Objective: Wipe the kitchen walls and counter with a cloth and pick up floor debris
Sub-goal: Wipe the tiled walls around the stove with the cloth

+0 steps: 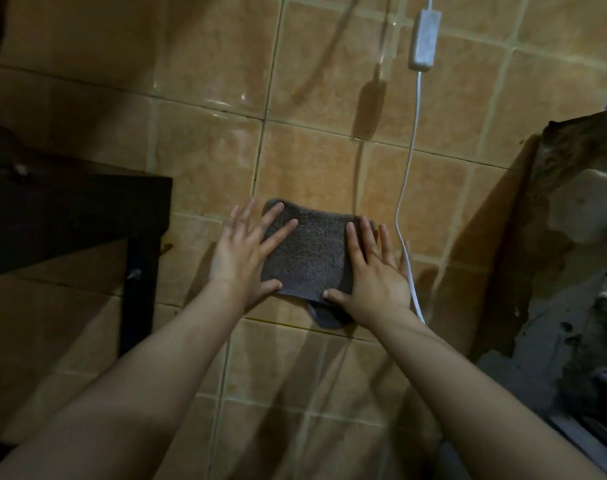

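A grey terry cloth (309, 251) lies flat against the orange-brown tiled wall (208, 109), with a small fold hanging below its lower edge. My left hand (243, 254) presses on the cloth's left side, fingers straight and spread, thumb on the lower left corner. My right hand (375, 271) presses on the right side the same way, fingers straight, thumb on the lower edge. Both forearms reach up from the bottom of the view.
A white cord (407, 188) with an inline switch box (425, 36) hangs down the wall just right of my right hand. A dark shelf with a bracket (87, 216) juts out on the left. A rough, crumbling wall edge (565, 220) stands at the right.
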The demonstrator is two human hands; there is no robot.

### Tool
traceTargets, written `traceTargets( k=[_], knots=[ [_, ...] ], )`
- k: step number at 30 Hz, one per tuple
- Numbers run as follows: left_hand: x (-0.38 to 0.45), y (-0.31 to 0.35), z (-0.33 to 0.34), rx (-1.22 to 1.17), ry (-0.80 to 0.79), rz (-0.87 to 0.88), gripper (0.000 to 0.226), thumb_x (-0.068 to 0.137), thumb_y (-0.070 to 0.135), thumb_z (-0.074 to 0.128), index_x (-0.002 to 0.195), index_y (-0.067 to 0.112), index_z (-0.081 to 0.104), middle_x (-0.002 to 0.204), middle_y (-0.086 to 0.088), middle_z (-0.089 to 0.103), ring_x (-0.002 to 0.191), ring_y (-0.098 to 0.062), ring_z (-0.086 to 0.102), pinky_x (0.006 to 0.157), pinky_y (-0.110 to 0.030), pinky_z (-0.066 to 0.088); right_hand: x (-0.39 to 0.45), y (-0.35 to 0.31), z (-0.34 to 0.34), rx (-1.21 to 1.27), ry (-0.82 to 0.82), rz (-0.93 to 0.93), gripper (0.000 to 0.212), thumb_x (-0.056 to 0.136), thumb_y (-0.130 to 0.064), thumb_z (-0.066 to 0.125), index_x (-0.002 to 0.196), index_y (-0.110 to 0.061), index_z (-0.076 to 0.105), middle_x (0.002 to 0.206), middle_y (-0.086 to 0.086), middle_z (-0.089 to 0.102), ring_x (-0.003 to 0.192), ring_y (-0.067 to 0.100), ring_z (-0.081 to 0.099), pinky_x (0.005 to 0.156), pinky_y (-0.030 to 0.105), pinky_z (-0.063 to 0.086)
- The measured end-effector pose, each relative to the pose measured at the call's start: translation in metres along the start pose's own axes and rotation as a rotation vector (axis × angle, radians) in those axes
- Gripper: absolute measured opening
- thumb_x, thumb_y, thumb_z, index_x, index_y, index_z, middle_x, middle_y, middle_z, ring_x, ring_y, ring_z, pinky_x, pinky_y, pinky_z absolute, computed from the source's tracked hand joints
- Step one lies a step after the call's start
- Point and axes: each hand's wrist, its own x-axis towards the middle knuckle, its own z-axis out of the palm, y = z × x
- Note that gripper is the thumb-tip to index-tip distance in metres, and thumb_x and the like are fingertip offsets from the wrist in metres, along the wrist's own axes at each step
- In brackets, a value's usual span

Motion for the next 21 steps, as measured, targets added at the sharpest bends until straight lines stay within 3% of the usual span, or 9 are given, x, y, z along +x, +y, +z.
traceTargets(
  k=[4, 14, 21],
  knots=[
    [-0.011, -0.013, 0.012, 0.011, -0.028, -0.032, 0.104, 0.079, 0.078, 0.032, 0.127, 0.028, -0.046, 0.138, -0.003, -0.046, 0.142, -0.037, -0.021, 0.114, -0.052, -0.01, 0.0, -0.018, 0.004, -0.023, 0.007, -0.023, 0.118, 0.073, -0.066, 0.061, 0.146, -0.028, -0.022, 0.157, -0.007, -0.022, 0.143, 0.019, -0.023, 0.116, 0.043, -0.008],
    [-0.033, -0.029, 0.04, 0.032, -0.058, -0.105, 0.105, 0.078, 0.08, 0.031, 0.13, 0.028, -0.044, 0.139, -0.003, -0.044, 0.143, -0.037, -0.017, 0.114, -0.053, -0.007, -0.002, -0.053, 0.02, -0.064, 0.028, -0.058, 0.118, 0.072, -0.065, 0.062, 0.146, -0.028, -0.022, 0.156, -0.008, -0.023, 0.145, 0.022, -0.017, 0.114, 0.049, -0.008],
    [-0.056, -0.034, 0.064, 0.035, -0.044, -0.152, 0.106, 0.077, 0.082, 0.027, 0.127, 0.026, -0.048, 0.142, -0.005, -0.041, 0.143, -0.039, -0.014, 0.105, -0.052, -0.012, -0.013, -0.074, 0.036, -0.05, 0.016, -0.095, 0.118, 0.073, -0.063, 0.063, 0.146, -0.028, -0.023, 0.156, -0.008, -0.023, 0.146, 0.021, -0.015, 0.114, 0.047, -0.01]
  ],
)
